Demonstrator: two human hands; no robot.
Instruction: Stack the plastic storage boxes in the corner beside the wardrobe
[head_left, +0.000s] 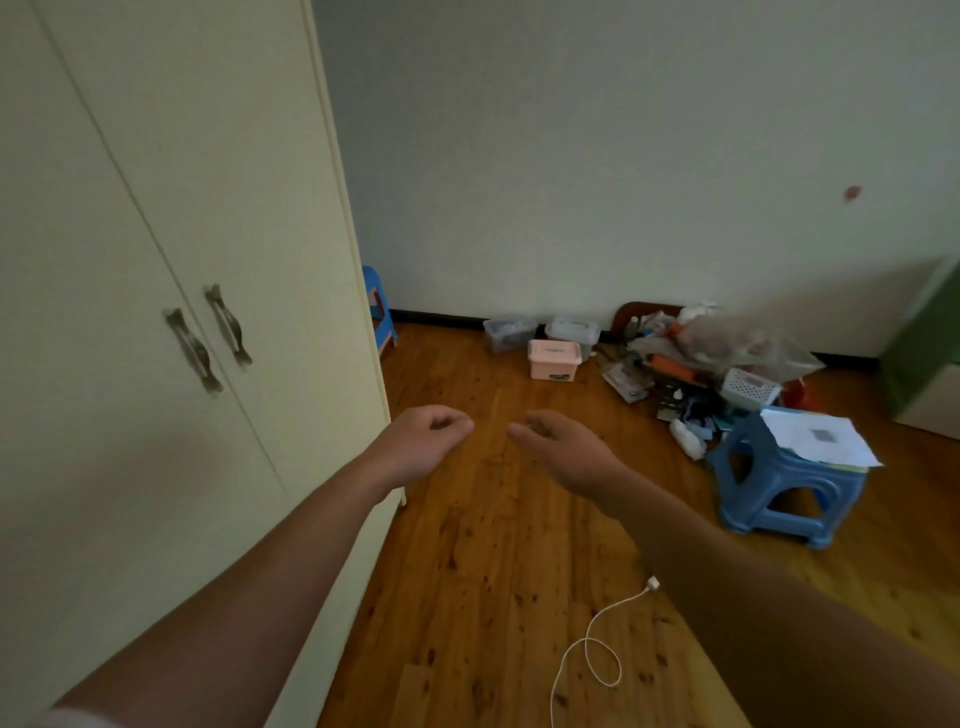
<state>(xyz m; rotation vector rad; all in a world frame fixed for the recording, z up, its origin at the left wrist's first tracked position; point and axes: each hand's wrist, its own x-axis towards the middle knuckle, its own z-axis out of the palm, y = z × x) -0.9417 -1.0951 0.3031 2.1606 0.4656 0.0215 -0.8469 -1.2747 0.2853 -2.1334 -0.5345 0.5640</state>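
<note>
Wooden plank floor (467, 545) lies open between the right edge of the tall cream two-door wardrobe (156, 208) and a heap of household clutter (717, 358) against the far wall. Three lidded plastic storage boxes sit on the floor by that wall, well ahead of both hands: the left clear box (509, 333), the right clear box (572, 329) just beside it, and one pink box (553, 359) in front. The left hand (423, 436) hovers with fingers loosely curled, the right hand (566, 447) with fingers slack and outstretched (neither holds anything). Two blue plastic stools stand well apart: the far blue stool (378, 306) behind the wardrobe's corner, the near blue stool (779, 483) carrying papers. One white cable (597, 639) lies looped on the boards.
</note>
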